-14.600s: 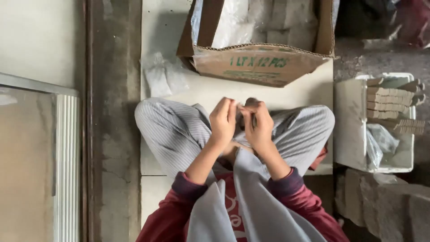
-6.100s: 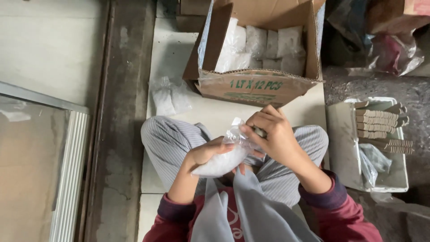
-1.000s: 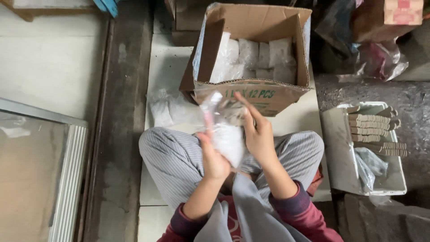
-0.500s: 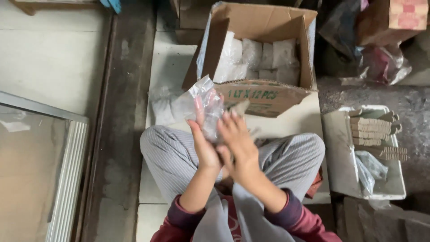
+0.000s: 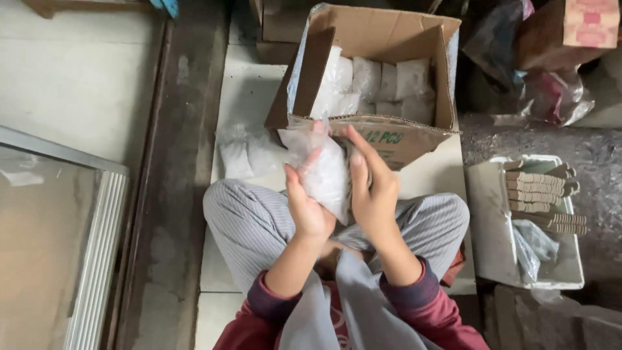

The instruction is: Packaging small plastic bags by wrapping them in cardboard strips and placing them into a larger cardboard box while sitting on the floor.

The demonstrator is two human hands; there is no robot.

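So there's a small clear plastic bag of white powder [image 5: 326, 176] held upright between both palms, right above the lap and just in front of the cardboard box [image 5: 376, 133]. The left hand [image 5: 306, 198] presses flat against its left side with fingers stretched up along the plastic, and the right hand [image 5: 371, 188] does the same from the other side, so the bag is basically sandwiched between them (neither hand is curled into a fist, they're pressed on it with straight fingers). The box is open on top and packed with more filled white bags [image 5: 376, 81] standing in rows. A couple of loose plastic bags [image 5: 243, 152] lie on the pale floor tile just left of the box. Off to the right sits a white tray [image 5: 495, 227] holding a stack of brown paper strips [image 5: 541, 191] and some crumpled clear plastic [image 5: 534, 240].
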